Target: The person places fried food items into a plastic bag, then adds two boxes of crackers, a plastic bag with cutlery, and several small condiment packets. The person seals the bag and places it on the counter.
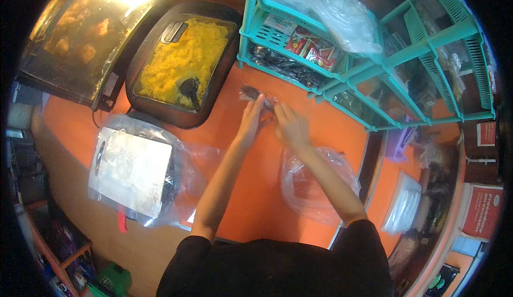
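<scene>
Both my hands are raised over the orange counter [256, 168], near the teal rack. My left hand [251, 122] grips one side of a small clear plastic packet with dark contents [251, 92]. My right hand [291, 126] pinches the packet's lower right end, its fingers closed close beside my left hand. What exactly lies in the packet is too blurred to tell. Under my right forearm a clear plastic bag [298, 181] lies spread on the counter. To the left, a white cutting board [134, 168] rests in or on clear plastic.
Back left stands a black electric pan [136, 68] of yellow rice [180, 60] with a black spoon, beside a lit glass case [80, 36] of fried food. A teal plastic rack [288, 52] holds sachets and bags. A red handle [122, 219] juts out below the board.
</scene>
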A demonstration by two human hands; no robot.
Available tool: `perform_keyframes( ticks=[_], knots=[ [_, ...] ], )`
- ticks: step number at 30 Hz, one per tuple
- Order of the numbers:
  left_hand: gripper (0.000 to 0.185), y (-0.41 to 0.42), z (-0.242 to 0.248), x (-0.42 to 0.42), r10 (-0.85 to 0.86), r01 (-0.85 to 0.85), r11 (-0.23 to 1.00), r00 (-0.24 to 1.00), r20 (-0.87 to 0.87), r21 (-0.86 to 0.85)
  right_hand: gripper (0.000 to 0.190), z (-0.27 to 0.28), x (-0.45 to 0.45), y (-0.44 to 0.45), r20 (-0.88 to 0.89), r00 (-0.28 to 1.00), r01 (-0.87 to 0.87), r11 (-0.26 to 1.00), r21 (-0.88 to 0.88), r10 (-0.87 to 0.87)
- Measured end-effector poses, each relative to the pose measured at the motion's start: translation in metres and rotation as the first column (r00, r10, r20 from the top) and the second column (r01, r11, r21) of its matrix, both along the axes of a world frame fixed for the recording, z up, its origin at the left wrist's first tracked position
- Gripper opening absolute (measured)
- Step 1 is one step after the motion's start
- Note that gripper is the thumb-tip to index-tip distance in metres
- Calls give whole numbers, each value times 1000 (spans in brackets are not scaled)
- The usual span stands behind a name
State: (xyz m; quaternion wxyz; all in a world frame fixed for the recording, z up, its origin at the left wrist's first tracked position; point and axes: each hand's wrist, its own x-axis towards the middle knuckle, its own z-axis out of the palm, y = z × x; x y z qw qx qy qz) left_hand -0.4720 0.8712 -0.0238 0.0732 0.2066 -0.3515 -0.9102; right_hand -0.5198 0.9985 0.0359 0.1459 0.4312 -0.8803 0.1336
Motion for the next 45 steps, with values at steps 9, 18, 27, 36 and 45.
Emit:
perform_keyframes(
  ticks=[9, 18, 27, 36, 45],
  knots=[
    [23, 18, -6, 33, -2, 13, 993, 996, -85, 121, 23, -8, 18, 31, 908, 318, 449, 800, -398, 273],
    [6, -8, -14, 65, 60, -60, 997, 998, 10, -37, 19, -27, 41, 34, 760, 650, 489, 761, -427, 10],
    [8, -25, 3, 100, 69, -35, 980, 983, 170, -195, 22, -12, 52, 44, 149, 878, 467, 883, -50, -456],
    [11, -7, -10, 91, 149, -120, 964, 983, 111, -238, 25, 2, 73, 1, 860, 461, 298, 951, 80, -217],
    [56, 6, -58, 51, 149, 127, 702, 936, 319, -701, 58, -7, -87, -10, -112, 909, 410, 909, 77, -400]
  ],
)
